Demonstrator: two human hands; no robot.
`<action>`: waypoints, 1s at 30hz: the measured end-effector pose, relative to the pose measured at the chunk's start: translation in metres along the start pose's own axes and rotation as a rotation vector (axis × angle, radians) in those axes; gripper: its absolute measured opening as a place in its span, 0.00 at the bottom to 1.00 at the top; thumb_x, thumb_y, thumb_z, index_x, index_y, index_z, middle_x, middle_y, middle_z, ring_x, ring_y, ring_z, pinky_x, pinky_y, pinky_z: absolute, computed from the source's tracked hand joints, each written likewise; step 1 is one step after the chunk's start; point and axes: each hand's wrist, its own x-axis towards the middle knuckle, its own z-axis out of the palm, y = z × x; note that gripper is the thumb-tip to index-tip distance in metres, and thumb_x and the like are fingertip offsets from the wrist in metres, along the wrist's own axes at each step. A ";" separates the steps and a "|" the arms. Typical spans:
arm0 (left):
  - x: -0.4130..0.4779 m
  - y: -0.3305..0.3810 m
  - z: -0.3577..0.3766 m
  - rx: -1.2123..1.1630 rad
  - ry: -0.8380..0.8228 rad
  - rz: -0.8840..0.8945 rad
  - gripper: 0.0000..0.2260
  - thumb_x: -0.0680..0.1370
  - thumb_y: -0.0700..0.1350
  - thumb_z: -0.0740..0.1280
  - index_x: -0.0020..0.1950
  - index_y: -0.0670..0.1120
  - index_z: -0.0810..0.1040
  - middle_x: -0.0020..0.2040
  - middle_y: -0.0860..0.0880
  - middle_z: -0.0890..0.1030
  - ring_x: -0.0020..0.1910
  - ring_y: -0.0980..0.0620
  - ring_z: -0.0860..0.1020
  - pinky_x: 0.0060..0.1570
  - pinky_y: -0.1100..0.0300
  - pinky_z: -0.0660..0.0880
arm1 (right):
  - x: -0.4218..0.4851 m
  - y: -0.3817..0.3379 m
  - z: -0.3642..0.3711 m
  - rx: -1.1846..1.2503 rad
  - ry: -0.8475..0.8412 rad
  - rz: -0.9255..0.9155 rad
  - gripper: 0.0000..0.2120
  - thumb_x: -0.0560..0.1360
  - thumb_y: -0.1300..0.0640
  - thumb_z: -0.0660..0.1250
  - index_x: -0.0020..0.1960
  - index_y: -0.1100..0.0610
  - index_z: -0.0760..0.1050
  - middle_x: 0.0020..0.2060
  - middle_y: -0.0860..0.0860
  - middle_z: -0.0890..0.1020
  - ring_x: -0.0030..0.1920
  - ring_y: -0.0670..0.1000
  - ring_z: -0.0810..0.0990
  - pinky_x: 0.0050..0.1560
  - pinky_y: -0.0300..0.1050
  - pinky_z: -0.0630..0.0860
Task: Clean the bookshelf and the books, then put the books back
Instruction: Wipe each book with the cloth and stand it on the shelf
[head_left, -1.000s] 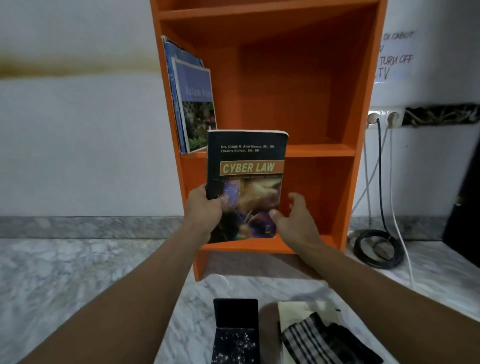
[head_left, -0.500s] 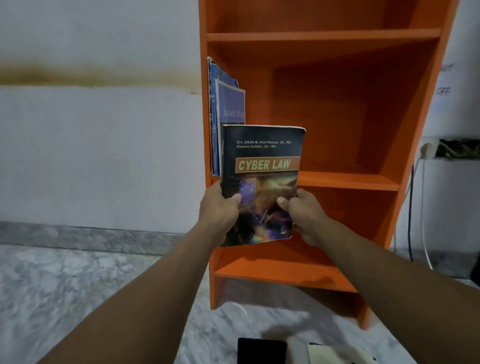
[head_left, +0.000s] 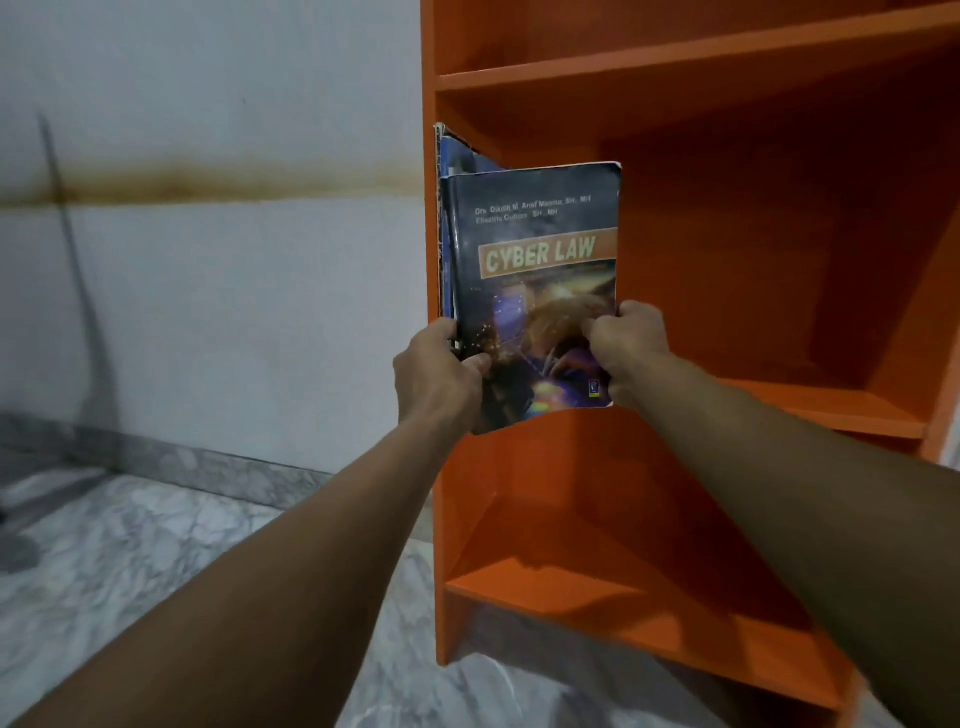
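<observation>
book at the shelf's left wall

both arms reach out. left hand (head_left: 439, 371) curls round the book (head_left: 535, 291) at its lower left corner, right hand (head_left: 631, 345) pinches its lower right edge. book upright, cover facing out, in the orange bookshelf (head_left: 727, 78), against blue books (head_left: 452, 156) by the left wall.

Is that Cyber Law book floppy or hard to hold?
Probably floppy: the dark paperback Cyber Law book bows along its bottom edge between the left hand and right hand. Likely fairly light, since pinches at its lower corners hold it up.
</observation>
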 end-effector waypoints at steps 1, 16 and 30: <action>0.001 0.004 0.005 0.015 0.030 0.015 0.07 0.78 0.42 0.69 0.53 0.51 0.75 0.52 0.50 0.82 0.50 0.48 0.81 0.49 0.54 0.80 | 0.010 -0.001 -0.001 0.022 -0.004 0.013 0.07 0.81 0.66 0.60 0.54 0.56 0.73 0.47 0.54 0.80 0.38 0.50 0.82 0.30 0.40 0.80; 0.038 0.035 0.047 0.257 0.315 -0.101 0.06 0.79 0.43 0.68 0.54 0.47 0.73 0.49 0.47 0.79 0.46 0.50 0.78 0.32 0.66 0.69 | 0.082 -0.010 0.024 0.039 -0.111 -0.021 0.19 0.78 0.67 0.59 0.67 0.57 0.73 0.54 0.59 0.82 0.31 0.52 0.84 0.29 0.45 0.81; 0.055 0.030 0.071 0.355 0.334 -0.105 0.11 0.79 0.44 0.69 0.59 0.48 0.72 0.56 0.46 0.79 0.51 0.51 0.77 0.32 0.68 0.69 | 0.086 0.026 0.042 -0.236 -0.217 -0.018 0.15 0.79 0.61 0.63 0.64 0.54 0.70 0.57 0.57 0.78 0.57 0.60 0.77 0.54 0.51 0.76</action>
